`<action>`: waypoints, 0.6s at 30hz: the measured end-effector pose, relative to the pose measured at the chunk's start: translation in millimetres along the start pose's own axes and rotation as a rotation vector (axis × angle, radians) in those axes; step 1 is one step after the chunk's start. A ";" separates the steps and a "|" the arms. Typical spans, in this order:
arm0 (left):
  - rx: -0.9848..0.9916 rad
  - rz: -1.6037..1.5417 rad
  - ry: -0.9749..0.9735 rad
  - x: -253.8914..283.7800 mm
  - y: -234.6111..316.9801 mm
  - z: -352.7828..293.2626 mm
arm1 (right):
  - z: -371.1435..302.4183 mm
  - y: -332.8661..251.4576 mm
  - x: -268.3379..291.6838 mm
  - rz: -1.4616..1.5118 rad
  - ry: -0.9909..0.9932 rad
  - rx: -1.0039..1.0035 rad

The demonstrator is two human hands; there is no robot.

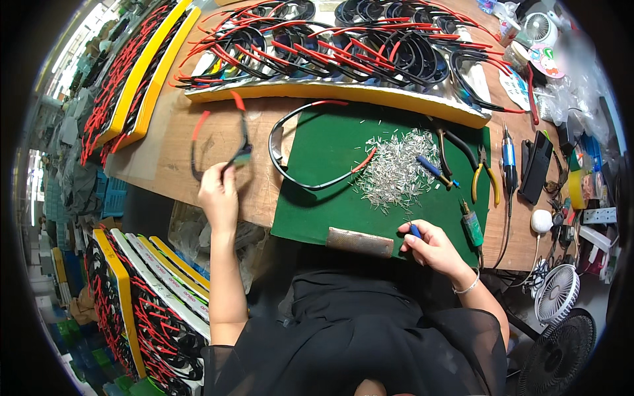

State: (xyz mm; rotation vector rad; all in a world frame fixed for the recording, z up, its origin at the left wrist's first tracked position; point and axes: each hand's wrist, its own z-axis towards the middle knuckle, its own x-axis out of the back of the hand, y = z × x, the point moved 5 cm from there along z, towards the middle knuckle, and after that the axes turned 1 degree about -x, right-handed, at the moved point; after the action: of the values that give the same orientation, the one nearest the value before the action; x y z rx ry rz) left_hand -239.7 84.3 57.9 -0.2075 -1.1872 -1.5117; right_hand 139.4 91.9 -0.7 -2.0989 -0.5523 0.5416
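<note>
My left hand (pixel 219 198) pinches the frame of a pair of glasses (pixel 244 146), black with red temple tips, above the bare wood left of the green mat (pixel 310 214). That pair is slightly blurred. A second pair of glasses (pixel 273 148) lies on the mat's left part, one red tip touching a heap of small silvery metal pins (pixel 396 175). At the mat's front edge, my right hand (pixel 432 249) is closed around a small blue-handled tool (pixel 415 231); its working tip is too small to make out. Close beside that hand lies a dark metal plate (pixel 360 242).
Behind the mat stands a yellow-edged tray (pixel 343 94) full of glasses; more trays stand at left. Rightward lie black-handled pliers (pixel 461 145), yellow-handled cutters (pixel 485 175), a green-handled tool (pixel 471 228), a blue pen-shaped tool (pixel 508 158) and a white fan (pixel 556 294).
</note>
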 end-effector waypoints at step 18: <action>-0.512 -0.795 -0.780 -49.6 181.5 -121.2 | -55.1 -32.8 -1.2 0.716 0.038 0.346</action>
State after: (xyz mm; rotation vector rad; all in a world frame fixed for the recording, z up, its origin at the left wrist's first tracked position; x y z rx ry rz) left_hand -18.2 53.5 66.2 -0.7939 -1.5523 -2.5696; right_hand 163.3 73.0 55.8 -1.9227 0.3290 0.9173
